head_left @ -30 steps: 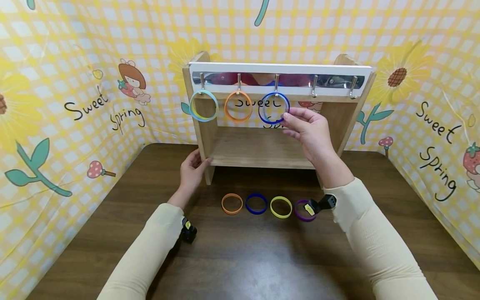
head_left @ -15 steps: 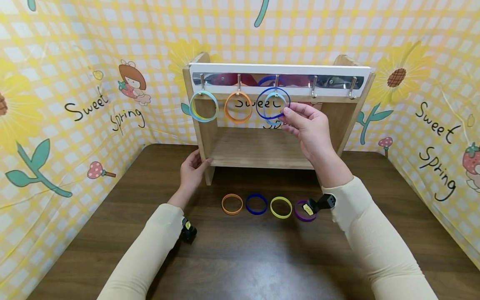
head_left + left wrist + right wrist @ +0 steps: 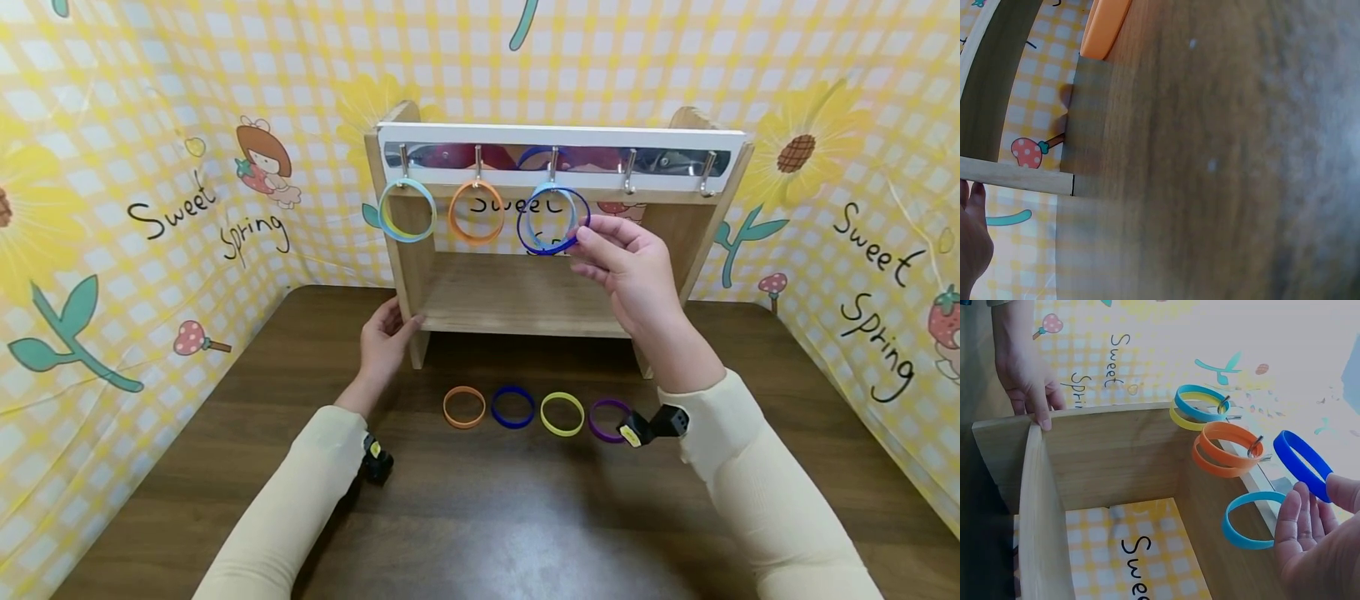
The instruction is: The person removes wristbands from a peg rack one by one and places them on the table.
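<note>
A wooden rack carries a white rail with several hooks. My right hand pinches a dark blue band in front of the third hook, where a light blue band hangs. Whether the dark blue band sits on that hook is unclear. In the right wrist view the dark blue band is held by my right hand above the light blue band. My left hand grips the rack's left side panel. The left wrist view shows only blurred wood and an orange band.
The first hook holds blue and yellow bands, the second orange bands; two right hooks are bare. On the dark table lie orange, blue, yellow and purple bands. Yellow checked curtains surround the table.
My right hand lifted the dark blue band up to the third hook, then shifted it slightly right and down. My left hand has stayed on the rack.
</note>
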A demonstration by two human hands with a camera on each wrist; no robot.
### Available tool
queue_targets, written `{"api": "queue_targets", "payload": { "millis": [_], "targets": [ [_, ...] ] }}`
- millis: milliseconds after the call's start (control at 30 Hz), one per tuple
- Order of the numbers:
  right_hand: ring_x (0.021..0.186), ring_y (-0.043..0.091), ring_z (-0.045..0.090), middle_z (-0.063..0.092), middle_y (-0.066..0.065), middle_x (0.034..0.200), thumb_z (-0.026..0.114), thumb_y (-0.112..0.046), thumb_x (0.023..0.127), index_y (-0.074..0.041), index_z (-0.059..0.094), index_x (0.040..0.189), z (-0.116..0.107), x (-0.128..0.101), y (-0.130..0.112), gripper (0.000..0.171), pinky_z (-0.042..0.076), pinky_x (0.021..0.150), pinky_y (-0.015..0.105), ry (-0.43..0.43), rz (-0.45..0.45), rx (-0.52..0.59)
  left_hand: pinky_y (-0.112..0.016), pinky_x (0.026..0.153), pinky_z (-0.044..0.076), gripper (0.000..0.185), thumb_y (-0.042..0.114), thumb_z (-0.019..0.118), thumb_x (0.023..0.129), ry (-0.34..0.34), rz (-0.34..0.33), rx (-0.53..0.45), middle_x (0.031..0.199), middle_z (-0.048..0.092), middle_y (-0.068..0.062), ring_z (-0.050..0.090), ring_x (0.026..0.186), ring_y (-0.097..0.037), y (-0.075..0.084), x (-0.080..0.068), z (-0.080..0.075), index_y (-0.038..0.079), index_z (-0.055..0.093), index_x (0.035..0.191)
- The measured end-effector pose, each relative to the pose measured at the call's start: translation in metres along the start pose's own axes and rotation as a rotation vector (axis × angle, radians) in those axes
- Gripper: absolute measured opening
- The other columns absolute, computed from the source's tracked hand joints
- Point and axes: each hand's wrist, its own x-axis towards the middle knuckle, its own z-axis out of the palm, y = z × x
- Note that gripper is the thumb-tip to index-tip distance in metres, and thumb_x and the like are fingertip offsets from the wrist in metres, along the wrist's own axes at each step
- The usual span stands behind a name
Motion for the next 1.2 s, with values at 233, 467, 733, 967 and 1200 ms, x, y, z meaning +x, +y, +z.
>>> {"api": "queue_targets", "payload": {
  "millis": [233, 467, 733, 967, 1200],
  "targets": [
    [0.077, 0.017, 0.067, 0.07, 0.008, 0.092, 0.066, -0.001, 0.092, -0.002, 0.068, 0.096, -0.014, -0.013, 0.002, 0.005, 0.057, 0.07, 0.028, -0.018, -0.001, -0.023, -0.021, 0.085, 0.049, 0.043, -0.001, 0.067, 0.09, 0.002, -0.006, 0.003, 0.124, 0.059, -0.026, 0.057, 0.11, -0.03, 0.0, 0.0, 0.0, -0.007, 0.055, 0.131],
    [0.076, 0.016, 0.068, 0.072, 0.007, 0.09, 0.066, -0.001, 0.091, -0.003, 0.07, 0.095, -0.03, -0.023, 0.008, 0.006, 0.057, 0.069, 0.027, -0.013, 0.012, -0.032, -0.021, 0.083, 0.049, 0.043, -0.001, 0.067, 0.09, 0.001, -0.006, -0.015, 0.124, 0.059, -0.026, 0.057, 0.108, -0.028, -0.001, 0.001, -0.001, -0.007, 0.055, 0.131],
    [0.078, 0.015, 0.069, 0.072, 0.006, 0.089, 0.067, -0.002, 0.09, -0.008, 0.073, 0.095, -0.042, -0.033, 0.013, 0.01, 0.057, 0.07, 0.027, 0.001, 0.023, -0.093, -0.02, 0.082, 0.049, 0.042, -0.002, 0.067, 0.09, 0.006, -0.013, -0.022, 0.123, 0.059, -0.027, 0.057, 0.108, -0.031, -0.002, 0.001, 0.0, -0.007, 0.056, 0.13],
    [0.079, 0.017, 0.07, 0.072, 0.007, 0.089, 0.069, -0.004, 0.09, -0.011, 0.073, 0.098, -0.05, -0.039, 0.019, 0.011, 0.057, 0.07, 0.028, 0.003, 0.012, -0.175, -0.021, 0.083, 0.049, 0.043, -0.002, 0.067, 0.09, 0.016, -0.018, -0.026, 0.124, 0.059, -0.028, 0.058, 0.105, -0.022, 0.0, 0.001, 0.001, -0.008, 0.055, 0.13],
    [0.078, 0.015, 0.07, 0.072, 0.005, 0.086, 0.068, -0.004, 0.091, -0.013, 0.074, 0.1, -0.061, -0.044, 0.028, 0.014, 0.057, 0.069, 0.027, -0.003, 0.008, -0.258, -0.021, 0.084, 0.049, 0.042, -0.002, 0.068, 0.09, 0.018, -0.024, -0.03, 0.124, 0.059, -0.027, 0.058, 0.107, -0.025, 0.0, 0.001, 0.001, -0.008, 0.055, 0.13]
  ]
}}
